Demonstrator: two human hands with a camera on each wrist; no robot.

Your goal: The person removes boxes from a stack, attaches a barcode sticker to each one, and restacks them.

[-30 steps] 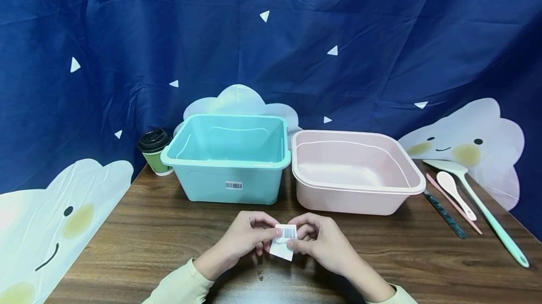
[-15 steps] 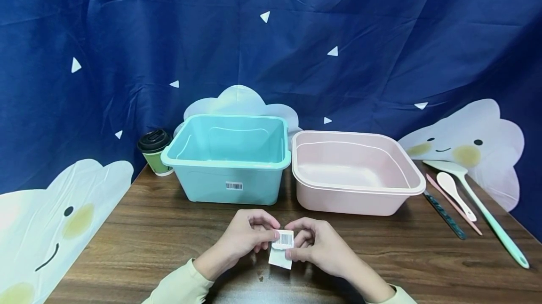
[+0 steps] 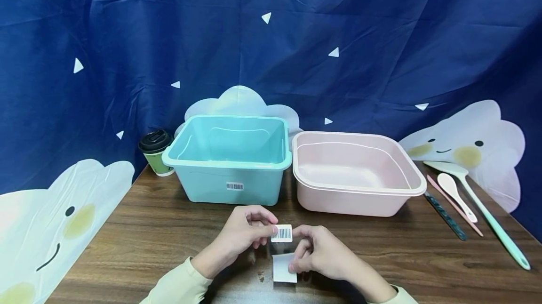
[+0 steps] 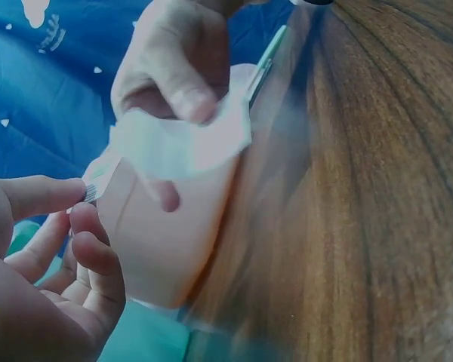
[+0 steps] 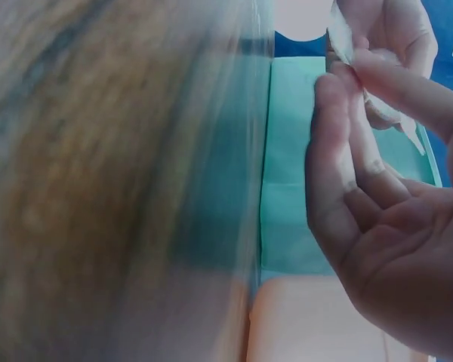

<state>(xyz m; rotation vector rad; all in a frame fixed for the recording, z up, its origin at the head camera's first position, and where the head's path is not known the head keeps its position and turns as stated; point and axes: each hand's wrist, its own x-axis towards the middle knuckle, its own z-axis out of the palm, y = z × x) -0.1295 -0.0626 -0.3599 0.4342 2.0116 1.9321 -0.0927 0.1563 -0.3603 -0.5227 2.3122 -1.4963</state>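
While the left hand point(image 3: 243, 228) pinches a barcode sticker point(image 3: 284, 234) by its left end between thumb and fingers, the right hand point(image 3: 317, 251) grips a blank white slip point(image 3: 283, 268) by its right edge, nearer the person and apart from the sticker; whether the right index fingertip touches the sticker's right end, I cannot tell. Both pieces are held over the wooden table point(image 3: 148, 233), before the turquoise bin point(image 3: 207, 184) and the pink basin point(image 3: 345, 204). The sticker should be almost weightless, thin, easily creased and perhaps tacky underneath, so an edge or corner is the best hold; the slip looks light, bendable and easily torn. Farther right lie a white spoon point(image 3: 448, 185) and a mint-handled turner point(image 3: 495, 221).
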